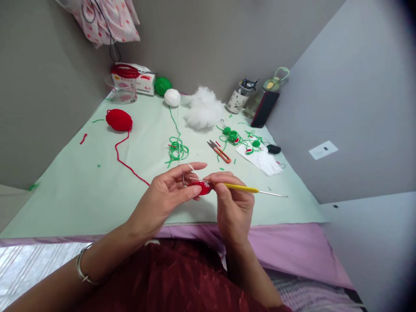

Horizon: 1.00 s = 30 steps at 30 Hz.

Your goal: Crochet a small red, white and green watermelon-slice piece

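My left hand point(172, 193) pinches a small red crocheted piece point(202, 187) between thumb and fingers, with yarn looped over the index finger. My right hand point(232, 203) grips a yellow-handled crochet hook point(247, 189), whose metal tip pokes into the red piece. A strand of red yarn point(125, 162) runs from the piece back to a red yarn ball point(118, 119) at the left of the pale green table point(81, 190).
On the table lie orange thread snips point(219, 151), a green yarn tangle point(177, 149), small green crocheted pieces point(232, 136) on white paper, a white yarn ball point(172, 97), a green yarn ball point(162, 86), white stuffing point(203, 108), a tin of tools point(238, 97) and a dark phone point(264, 109).
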{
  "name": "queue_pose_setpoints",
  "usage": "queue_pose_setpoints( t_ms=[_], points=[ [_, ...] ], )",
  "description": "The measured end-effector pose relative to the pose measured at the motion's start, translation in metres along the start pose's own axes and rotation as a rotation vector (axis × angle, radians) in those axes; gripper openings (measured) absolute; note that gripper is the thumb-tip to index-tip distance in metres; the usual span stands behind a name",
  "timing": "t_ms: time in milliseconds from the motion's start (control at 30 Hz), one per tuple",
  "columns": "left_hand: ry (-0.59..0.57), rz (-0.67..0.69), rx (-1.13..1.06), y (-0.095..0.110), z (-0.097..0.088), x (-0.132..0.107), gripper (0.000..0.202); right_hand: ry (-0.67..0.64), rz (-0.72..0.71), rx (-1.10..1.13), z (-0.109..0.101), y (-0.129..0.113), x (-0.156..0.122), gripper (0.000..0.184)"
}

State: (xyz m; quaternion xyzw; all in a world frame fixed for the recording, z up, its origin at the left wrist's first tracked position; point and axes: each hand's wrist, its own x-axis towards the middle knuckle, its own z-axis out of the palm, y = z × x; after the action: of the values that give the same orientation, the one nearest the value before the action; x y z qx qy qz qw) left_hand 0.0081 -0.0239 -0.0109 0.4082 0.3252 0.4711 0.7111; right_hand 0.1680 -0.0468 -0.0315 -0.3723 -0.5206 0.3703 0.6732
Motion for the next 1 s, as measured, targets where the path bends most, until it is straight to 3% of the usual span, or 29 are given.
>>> queue_pose_setpoints(
  t_ms=[200,433,533,800,1000],
  points=[
    [-0.036,-0.045,0.022,0.0,-0.004,-0.001,0.037,0.03,0.097,0.125,-0.001,0.001,0.003,0.013],
    [-0.039,-0.056,0.042,0.002,-0.005,0.0,0.033,-0.046,0.05,0.124,-0.008,-0.006,0.003,0.016],
    [-0.032,-0.034,0.053,0.002,-0.005,-0.001,0.034,-0.055,-0.041,-0.018,-0.01,-0.011,0.0,0.017],
    [0.012,-0.001,0.107,0.001,-0.001,-0.004,0.035,-0.14,-0.474,-0.418,-0.01,-0.012,-0.007,0.025],
    [0.001,0.013,0.197,0.005,-0.001,-0.001,0.051,-0.128,-0.624,-0.538,-0.009,-0.004,-0.007,0.024]
  ],
)
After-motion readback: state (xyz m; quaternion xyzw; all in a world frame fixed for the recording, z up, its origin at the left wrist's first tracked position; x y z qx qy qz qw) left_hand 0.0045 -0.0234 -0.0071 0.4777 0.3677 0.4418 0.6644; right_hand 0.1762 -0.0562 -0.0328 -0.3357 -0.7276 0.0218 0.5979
